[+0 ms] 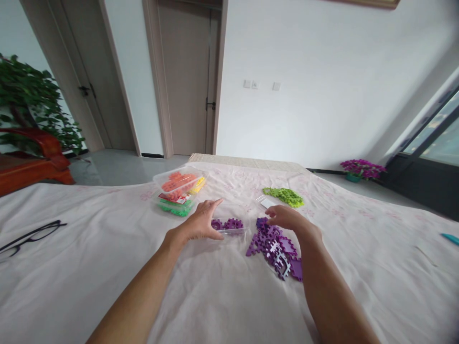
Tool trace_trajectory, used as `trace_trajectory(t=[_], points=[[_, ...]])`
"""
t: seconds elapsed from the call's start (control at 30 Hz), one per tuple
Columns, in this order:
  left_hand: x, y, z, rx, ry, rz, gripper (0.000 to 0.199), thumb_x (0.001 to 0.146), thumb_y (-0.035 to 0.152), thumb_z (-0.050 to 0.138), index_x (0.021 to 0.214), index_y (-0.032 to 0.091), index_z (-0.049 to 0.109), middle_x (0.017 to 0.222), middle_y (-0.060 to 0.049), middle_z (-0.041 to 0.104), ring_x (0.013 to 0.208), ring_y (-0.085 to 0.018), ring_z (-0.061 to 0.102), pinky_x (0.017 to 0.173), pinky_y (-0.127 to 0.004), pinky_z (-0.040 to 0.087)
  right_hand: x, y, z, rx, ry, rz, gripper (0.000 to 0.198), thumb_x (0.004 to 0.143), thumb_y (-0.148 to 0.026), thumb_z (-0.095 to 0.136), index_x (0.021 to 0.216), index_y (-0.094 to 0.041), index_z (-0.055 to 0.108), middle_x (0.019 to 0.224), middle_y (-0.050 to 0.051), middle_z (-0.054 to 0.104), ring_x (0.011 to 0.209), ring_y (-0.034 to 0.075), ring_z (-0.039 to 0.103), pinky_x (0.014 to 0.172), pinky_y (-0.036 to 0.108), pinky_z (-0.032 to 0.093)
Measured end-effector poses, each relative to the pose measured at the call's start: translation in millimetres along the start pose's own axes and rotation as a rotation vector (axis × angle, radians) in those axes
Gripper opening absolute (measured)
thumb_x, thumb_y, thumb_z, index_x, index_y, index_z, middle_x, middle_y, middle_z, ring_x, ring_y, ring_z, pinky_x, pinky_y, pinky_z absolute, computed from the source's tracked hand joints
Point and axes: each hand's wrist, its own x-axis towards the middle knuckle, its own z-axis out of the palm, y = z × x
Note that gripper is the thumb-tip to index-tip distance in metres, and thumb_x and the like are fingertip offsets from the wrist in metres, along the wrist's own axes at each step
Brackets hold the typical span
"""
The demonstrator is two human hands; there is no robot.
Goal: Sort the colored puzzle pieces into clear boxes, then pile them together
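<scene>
My left hand (204, 220) is spread, thumb and fingers apart, around the left side of a clear plastic box (234, 231). Inside the box lie purple toothed interlocking pieces (233, 223). Over the top of a loose pile of similar purple pieces (276, 243), my right hand (285, 217) is bent with its fingertips closed at a dark purple interlocking piece (262, 222); the grip itself is partly hidden. Some pieces in the pile shine pale with glare. A clear lid-like plastic part with a white label (266, 203) rests just beyond my right hand.
Stacked clear boxes (175, 191) hold orange, green and yellow pieces at the back left. Lime-green pieces (285, 196) lie at the back right. Glasses (34, 236) sit far left on the wrinkled tablecloth (222, 296); a teal object (450, 238) is far right.
</scene>
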Motion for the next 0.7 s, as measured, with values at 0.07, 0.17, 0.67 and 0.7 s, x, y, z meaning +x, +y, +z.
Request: trace_trajectory(t=[0.07, 0.17, 0.67, 0.7], points=[[1, 0, 1, 0.004, 0.005, -0.001, 0.115, 0.053, 0.041, 0.083, 0.151, 0.024, 0.026, 0.145, -0.012, 0.039, 0.133, -0.034, 0.036, 0.113, -0.044, 0.030, 1, 1, 3, 0.026, -0.027, 0.006, 0.041, 0.071, -0.029, 0.067, 0.112, -0.024, 0.072, 0.105, 0.005, 0.073, 0.092, 0.022, 0.066, 0.074, 0.027, 0.045], [1, 0, 2, 0.008, 0.016, -0.005, 0.114, 0.053, 0.041, 0.083, 0.150, 0.022, 0.026, 0.145, -0.013, 0.038, 0.134, -0.034, 0.035, 0.113, -0.045, 0.029, 5, -2, 6, 0.018, -0.048, 0.037, 0.037, 0.067, -0.026, 0.069, 0.103, -0.025, 0.075, 0.101, 0.004, 0.074, 0.087, 0.021, 0.066, 0.069, 0.026, 0.044], [2, 1, 2, 0.013, 0.007, -0.011, 0.112, 0.054, 0.041, 0.083, 0.150, 0.021, 0.029, 0.146, -0.013, 0.038, 0.135, -0.033, 0.034, 0.114, -0.044, 0.029, 8, -4, 12, -0.004, -0.076, -0.042, 0.023, 0.062, -0.014, 0.063, 0.081, -0.021, 0.074, 0.079, 0.001, 0.073, 0.071, 0.016, 0.063, 0.055, 0.022, 0.035], [2, 1, 2, 0.015, 0.006, -0.013, 0.112, 0.054, 0.041, 0.083, 0.150, 0.021, 0.029, 0.146, -0.013, 0.038, 0.135, -0.033, 0.035, 0.114, -0.045, 0.029, 8, -3, 12, 0.003, -0.065, -0.045, 0.023, 0.062, -0.014, 0.063, 0.081, -0.020, 0.074, 0.078, 0.002, 0.072, 0.070, 0.016, 0.063, 0.055, 0.022, 0.035]])
